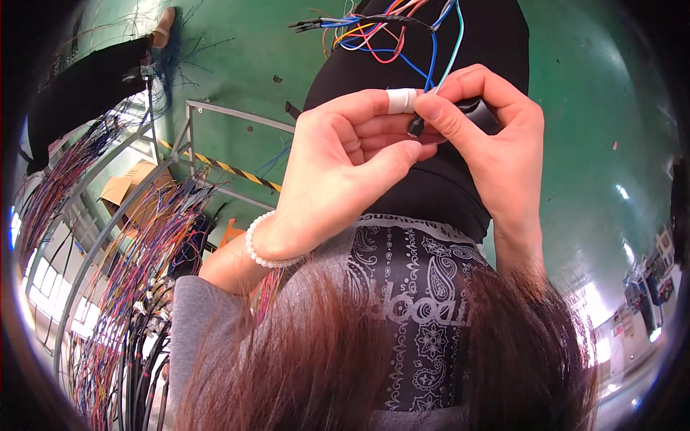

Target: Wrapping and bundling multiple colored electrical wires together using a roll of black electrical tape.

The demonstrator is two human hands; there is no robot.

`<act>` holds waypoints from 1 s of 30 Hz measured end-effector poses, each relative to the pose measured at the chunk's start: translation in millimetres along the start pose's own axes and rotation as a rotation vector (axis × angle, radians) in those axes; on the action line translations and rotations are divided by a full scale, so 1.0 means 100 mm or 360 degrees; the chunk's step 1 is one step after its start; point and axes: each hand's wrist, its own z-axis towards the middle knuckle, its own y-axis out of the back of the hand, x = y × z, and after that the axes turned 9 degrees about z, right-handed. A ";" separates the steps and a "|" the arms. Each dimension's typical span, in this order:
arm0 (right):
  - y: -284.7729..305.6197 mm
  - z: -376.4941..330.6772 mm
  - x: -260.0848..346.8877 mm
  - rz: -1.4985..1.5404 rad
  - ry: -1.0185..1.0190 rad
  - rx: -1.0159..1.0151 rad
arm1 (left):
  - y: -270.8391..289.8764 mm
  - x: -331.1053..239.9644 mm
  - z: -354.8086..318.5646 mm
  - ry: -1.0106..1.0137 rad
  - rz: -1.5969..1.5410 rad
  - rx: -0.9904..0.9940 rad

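Above my lap, both hands meet at a bundle of thin coloured wires, mainly blue and pale green where they enter my fingers. My left hand, with white tape round its index finger and a beaded bracelet at the wrist, is closed about the wires' lower end. A short black piece sticks out there, near the left thumb. My right hand pinches the wires between thumb and index finger. A glossy black object, maybe a tape roll, shows against its palm; its kind is unclear.
Loose wires with black ends lie across my dark trousers. On the left, a metal frame carries thick bunches of coloured wires. A cardboard box stands behind it. Another person's dark-clothed leg shows at the upper left.
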 end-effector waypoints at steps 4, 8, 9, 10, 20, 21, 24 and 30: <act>-0.02 -0.01 0.00 -0.0081 0.0032 0.0002 | 0.00 0.02 -0.02 -0.0035 0.0057 -0.0024; -0.03 0.00 0.01 -0.0194 0.0124 0.0038 | 0.01 0.06 -0.01 -0.0052 0.0046 -0.0034; -0.03 0.00 0.01 -0.0196 0.0092 0.0041 | 0.00 0.08 0.00 -0.0074 0.0002 -0.0045; -0.03 0.01 0.02 -0.0199 0.0060 0.0043 | 0.00 0.09 0.00 -0.0096 -0.0042 -0.0054; 0.23 0.16 -0.29 0.0854 -0.0700 0.0547 | 0.06 0.10 -0.06 -0.0036 -0.0171 -0.0061; 0.21 0.18 -0.30 0.0705 -0.0523 0.0499 | 0.07 0.07 -0.07 -0.0011 -0.0175 -0.0053; 0.18 0.26 -0.23 0.0378 -0.0217 0.0474 | 0.08 0.09 -0.08 -0.0010 -0.0118 -0.0088; 0.07 0.37 -0.08 -0.0141 -0.0016 0.0481 | 0.12 0.22 -0.14 -0.0159 0.0124 -0.0194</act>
